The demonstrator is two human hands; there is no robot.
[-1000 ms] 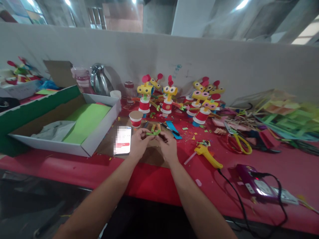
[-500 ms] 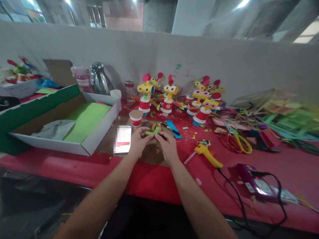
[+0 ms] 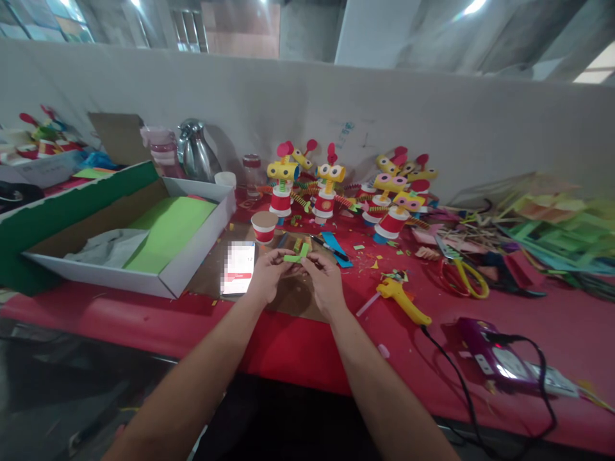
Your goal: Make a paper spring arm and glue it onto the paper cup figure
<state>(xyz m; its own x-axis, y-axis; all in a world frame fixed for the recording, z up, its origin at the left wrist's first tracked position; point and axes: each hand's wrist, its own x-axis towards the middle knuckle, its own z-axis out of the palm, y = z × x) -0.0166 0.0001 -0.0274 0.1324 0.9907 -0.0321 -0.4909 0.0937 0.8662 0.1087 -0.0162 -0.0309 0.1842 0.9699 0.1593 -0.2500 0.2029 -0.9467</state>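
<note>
Between my hands are green paper strips (image 3: 298, 256) that meet at an angle, one lying sideways and one pointing up. My left hand (image 3: 267, 272) pinches them from the left, fingers closed. From the other side, the fingertips of my right hand (image 3: 323, 275) are closed on the same strips. Both hands hover over a brown cardboard sheet (image 3: 293, 298). A lit phone (image 3: 239, 269) lies just left of my left hand. Behind it stands a red and white paper cup (image 3: 264, 227). Beyond my right hand are a blue paper strip (image 3: 337, 248) and a dark pen (image 3: 331, 248).
A yellow glue gun (image 3: 403, 301) with a black cord rests right of my hands. Yellow-handled scissors (image 3: 468, 275) and a purple device (image 3: 500, 355) lie farther right. Several cup figures (image 3: 391, 221) stand at the back. A white box (image 3: 163, 282) with green paper is at left.
The green strips have turned slightly between my fingers, and the upright one now shows more plainly. Both hands stay in nearly the same place. The whole view has shifted a little.
</note>
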